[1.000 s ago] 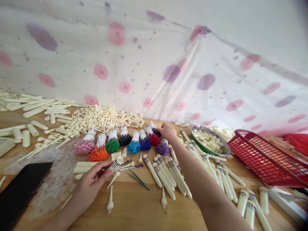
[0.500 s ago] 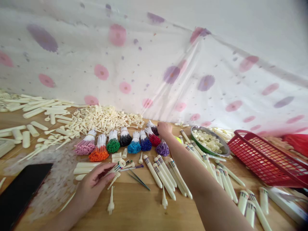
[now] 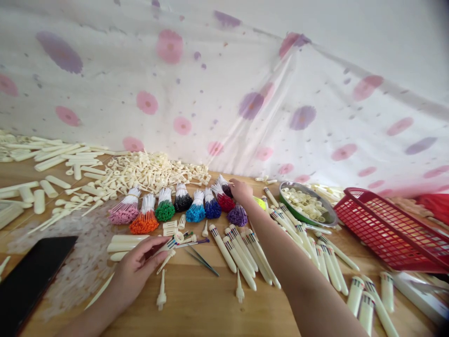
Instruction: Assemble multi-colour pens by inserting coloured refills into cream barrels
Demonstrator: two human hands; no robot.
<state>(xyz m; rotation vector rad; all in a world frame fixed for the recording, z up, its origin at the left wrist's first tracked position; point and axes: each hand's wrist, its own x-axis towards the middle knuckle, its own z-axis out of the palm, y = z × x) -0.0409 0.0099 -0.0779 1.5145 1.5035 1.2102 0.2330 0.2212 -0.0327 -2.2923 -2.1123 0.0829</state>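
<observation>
My left hand (image 3: pixel 135 269) is closed round a partly assembled multicolour pen (image 3: pixel 171 244), a cream piece with a ring end and coloured refills sticking out. My right hand (image 3: pixel 241 191) reaches to the back of the row of refill bundles, its fingers curled at a dark-tipped bundle (image 3: pixel 226 187) behind the red refills (image 3: pixel 225 202). What its fingertips grip is hidden. Purple refills (image 3: pixel 237 215) lie just below that wrist. To the left stand blue (image 3: pixel 212 209), light blue (image 3: pixel 195 213), black (image 3: pixel 183 203), green (image 3: pixel 164 211), orange (image 3: pixel 144 224) and pink (image 3: pixel 124 214) bundles. Tweezers (image 3: pixel 201 261) lie between my arms.
Multicolour pens (image 3: pixel 233 250) lie beside my right forearm. A bowl (image 3: pixel 331 217) of cream rings and a red basket (image 3: pixel 389 229) stand at the right. Cream plastic parts (image 3: pixel 150 173) are heaped at the back left. A black phone (image 3: pixel 38 281) lies at the left.
My right hand stays at the back bundles, with its fingers shifted very slightly. My left hand and the pen in it are almost still; the view has moved a little.
</observation>
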